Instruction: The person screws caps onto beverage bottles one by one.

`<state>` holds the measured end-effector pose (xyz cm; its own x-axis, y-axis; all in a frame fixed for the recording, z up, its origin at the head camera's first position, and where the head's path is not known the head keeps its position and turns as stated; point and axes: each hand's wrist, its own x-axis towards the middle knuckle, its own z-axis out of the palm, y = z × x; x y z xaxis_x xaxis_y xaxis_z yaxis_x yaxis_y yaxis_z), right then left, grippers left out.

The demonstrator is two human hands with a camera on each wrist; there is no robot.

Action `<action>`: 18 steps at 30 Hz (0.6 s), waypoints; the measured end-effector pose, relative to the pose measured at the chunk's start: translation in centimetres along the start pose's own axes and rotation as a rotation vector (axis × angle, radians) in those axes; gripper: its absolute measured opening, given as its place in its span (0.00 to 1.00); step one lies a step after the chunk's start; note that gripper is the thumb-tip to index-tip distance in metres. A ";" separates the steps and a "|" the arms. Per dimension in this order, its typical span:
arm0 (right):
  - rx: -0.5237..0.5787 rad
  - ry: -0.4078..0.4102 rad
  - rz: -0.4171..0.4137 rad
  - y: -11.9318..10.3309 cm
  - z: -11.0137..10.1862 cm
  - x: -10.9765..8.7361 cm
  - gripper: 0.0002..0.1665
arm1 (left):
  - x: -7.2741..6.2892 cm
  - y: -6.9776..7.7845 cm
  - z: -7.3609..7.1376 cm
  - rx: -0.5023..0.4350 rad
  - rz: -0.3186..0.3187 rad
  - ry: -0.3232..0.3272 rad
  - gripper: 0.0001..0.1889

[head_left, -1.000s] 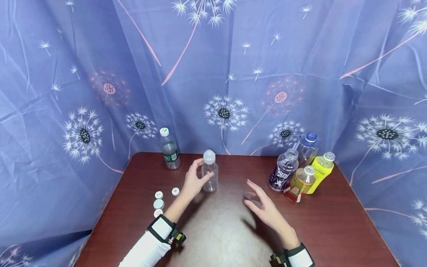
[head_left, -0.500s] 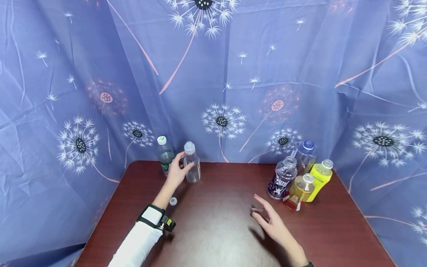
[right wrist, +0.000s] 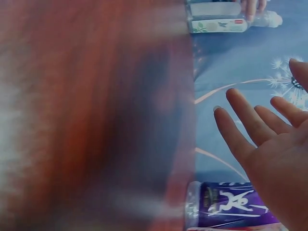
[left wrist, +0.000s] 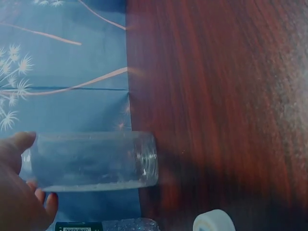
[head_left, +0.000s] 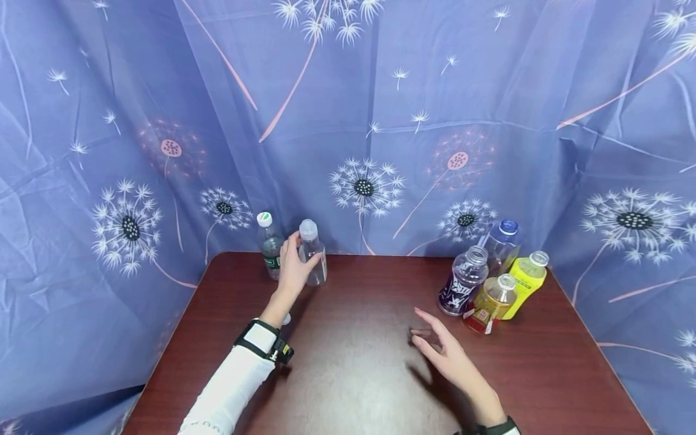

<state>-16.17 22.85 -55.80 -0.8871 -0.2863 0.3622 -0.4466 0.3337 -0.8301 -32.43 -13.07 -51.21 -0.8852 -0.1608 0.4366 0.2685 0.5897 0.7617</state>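
A clear bottle [head_left: 317, 270] with a translucent cap stands upright by the table's back edge, a printed label on its right side. My left hand [head_left: 293, 267] grips it below the cap, thumb on one side and fingers on the other. Close on its left stands a water bottle [head_left: 269, 244] with a green label and white cap, partly behind the left hand. In the left wrist view the clear bottle [left wrist: 91, 161] lies across the view, its base near the table. My right hand [head_left: 444, 353] hovers over the table with relaxed fingers, holding nothing, left of the uncapped bottles.
At the back right, several uncapped bottles stand together: a purple-labelled bottle [head_left: 462, 283], a blue-necked bottle [head_left: 501, 244], a yellow bottle [head_left: 524, 281] and an amber one [head_left: 492, 302]. A white cap [left wrist: 215, 221] lies near the left forearm. A dandelion-print curtain [head_left: 413, 151] hangs behind the table.
My left hand has moved the clear bottle left and back, next to the green-labelled bottle. My right hand has shifted slightly right and toward me, still empty.
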 end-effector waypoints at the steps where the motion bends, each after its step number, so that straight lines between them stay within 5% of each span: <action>1: 0.008 -0.007 0.003 -0.1 -0.1 0.2 0.33 | 0.0 0.0 0.0 0.004 0.001 0.015 0.39; 10: 0.013 -0.017 0.032 -0.6 -0.4 0.8 0.32 | -0.2 0.0 -0.1 0.052 0.001 0.099 0.36; 18: -0.046 -0.003 -0.025 -0.7 -0.6 1.3 0.29 | -0.6 0.1 0.2 0.073 -0.007 0.137 0.45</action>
<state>-17.09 22.83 -54.49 -0.8754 -0.2978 0.3808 -0.4734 0.3679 -0.8004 -31.92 -12.77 -51.44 -0.8253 -0.2686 0.4968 0.2298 0.6438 0.7299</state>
